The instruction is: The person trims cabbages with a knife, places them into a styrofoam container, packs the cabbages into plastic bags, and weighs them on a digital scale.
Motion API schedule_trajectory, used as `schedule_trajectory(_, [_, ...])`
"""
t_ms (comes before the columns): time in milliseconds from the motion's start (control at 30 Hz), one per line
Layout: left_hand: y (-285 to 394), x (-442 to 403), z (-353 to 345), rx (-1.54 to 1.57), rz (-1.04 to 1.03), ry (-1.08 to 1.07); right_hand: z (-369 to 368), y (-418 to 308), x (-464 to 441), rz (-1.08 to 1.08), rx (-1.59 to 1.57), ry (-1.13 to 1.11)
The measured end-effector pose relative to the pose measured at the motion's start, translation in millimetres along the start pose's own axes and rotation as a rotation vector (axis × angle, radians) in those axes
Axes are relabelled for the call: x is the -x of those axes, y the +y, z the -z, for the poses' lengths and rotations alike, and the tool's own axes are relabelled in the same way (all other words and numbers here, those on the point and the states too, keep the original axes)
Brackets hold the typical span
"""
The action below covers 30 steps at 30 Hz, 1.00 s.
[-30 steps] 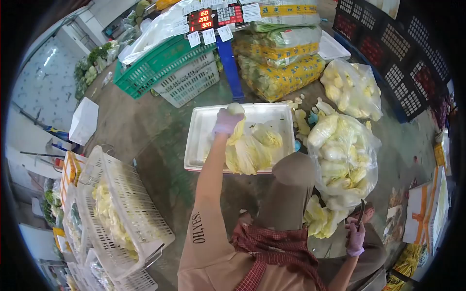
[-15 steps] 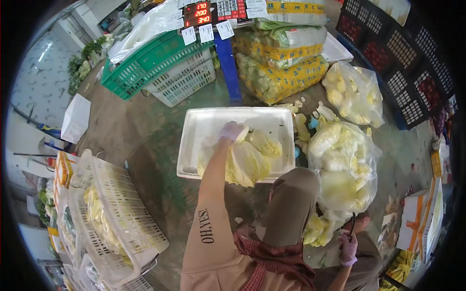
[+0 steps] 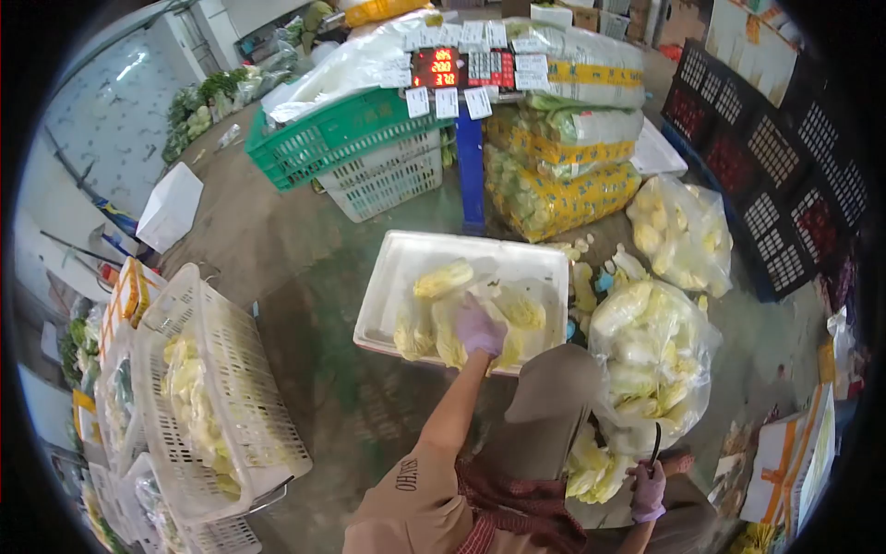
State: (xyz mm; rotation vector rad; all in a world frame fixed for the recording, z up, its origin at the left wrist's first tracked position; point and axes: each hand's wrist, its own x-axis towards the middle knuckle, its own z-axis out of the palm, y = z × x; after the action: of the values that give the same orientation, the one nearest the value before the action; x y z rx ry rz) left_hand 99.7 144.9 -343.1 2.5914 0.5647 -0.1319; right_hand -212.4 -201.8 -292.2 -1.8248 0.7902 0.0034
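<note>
My left hand (image 3: pixel 482 330), in a pale purple glove, is inside the white foam tray (image 3: pixel 378 268), closed over a napa cabbage (image 3: pixel 449 342) at the front middle; its fingertips are partly hidden. Another napa cabbage (image 3: pixel 444 279) lies tilted at the back left of the tray, and more sit to either side of the hand. Low on the right, my gloved right hand (image 3: pixel 648 491) grips a knife (image 3: pixel 656 443) with a dark curved blade pointing up. Close by are loose yellow-green cabbage leaves (image 3: pixel 591 469) and a clear bag of cabbages (image 3: pixel 651 355).
A scale display (image 3: pixel 443 67) with red digits tops a blue post (image 3: pixel 471 175) behind the tray. Bagged greens (image 3: pixel 563 198) are stacked beside it, near a green crate (image 3: pixel 323 138). A white basket (image 3: pixel 245 379) stands left; black crates (image 3: pixel 766 148) stand right.
My left hand has shifted right and toward me within the tray. One cabbage now lies at the tray's back left. The red digits differ. The view has tilted; my right hand still holds the knife.
</note>
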Motion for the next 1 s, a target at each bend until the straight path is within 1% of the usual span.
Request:
schedule_trajectory(33, [0, -1, 1, 0.026, 0.030, -0.068, 2, 1, 1, -0.009, -0.006, 0.006])
schedule_trajectory(100, [-4, 4, -2, 0.045, -0.006, -0.004, 5, 6, 3, -0.022, -0.034, 0.022])
schedule_trajectory(200, [0, 22, 17, 0.268, -0.106, 0.159, 5, 9, 8, 0.043, -0.048, 0.033])
schedule_trajectory(233, [-1, 20, 19, 0.271, -0.110, 0.163, 5, 8, 7, 0.049, -0.051, 0.034])
schedule_trajectory(300, [-6, 17, 24, 0.677, -0.223, 0.199, 6, 8, 11, 0.059, -0.062, 0.013])
schedule_trajectory(333, [-7, 13, 24, 0.677, -0.222, 0.205, 6, 10, 11, 0.064, -0.063, 0.009])
schedule_trajectory(400, [1, 2, 25, 1.322, -0.158, -0.130, 7, 12, 9, 0.084, -0.050, 0.024])
schedule_trajectory(433, [11, 4, 34, 1.620, -0.085, -0.307, 8, 10, 9, 0.092, -0.054, 0.026])
schedule_trajectory(467, [19, 10, 45, 1.623, -0.093, -0.305, 8, 8, 11, 0.092, -0.076, 0.024])
schedule_trajectory(533, [34, 22, 68, 1.909, 0.031, -0.652, 7, 6, 14, 0.096, -0.104, 0.021])
schedule_trajectory(600, [57, 35, 83, 1.979, 0.166, -0.870, 8, 4, 17, 0.110, -0.102, 0.019])
schedule_trajectory(633, [68, 42, 92, 1.942, 0.138, -0.917, 8, 3, 17, 0.113, -0.103, 0.021])
schedule_trajectory(700, [88, 49, 91, 1.969, 0.137, -1.055, 9, 2, 18, 0.118, -0.077, 0.021])
schedule_trajectory(733, [98, 58, 97, 1.959, 0.104, -1.073, 9, 2, 18, 0.121, -0.077, 0.021])
schedule_trajectory(800, [117, 69, 93, 1.995, 0.069, -1.206, 9, 4, 18, 0.134, -0.085, 0.019])
schedule_trajectory(1000, [163, 117, 79, 1.981, 0.082, -1.459, 7, 0, 21, 0.124, -0.113, 0.022])
